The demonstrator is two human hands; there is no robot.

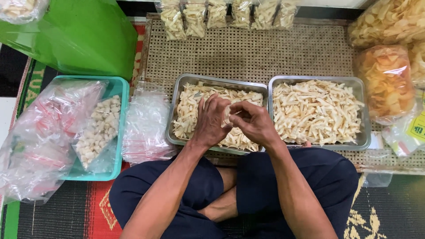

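Note:
I sit cross-legged on a mat. My left hand (211, 119) and my right hand (253, 120) meet over the left metal tray (175, 104), which holds pale stick-shaped crackers. Both hands pinch a small clear plastic bag (229, 114) with some crackers in it; the fingers hide most of it. A second metal tray (364, 110) to the right is heaped with the same crackers.
A teal plastic basket (120, 95) at left holds clear bags and a bag of pale chunks (98, 130). A stack of empty clear bags (146, 124) lies beside the left tray. Filled small packets (221, 15) line the far edge. Large bags of chips (386, 79) stand at right, a green bag (84, 35) at upper left.

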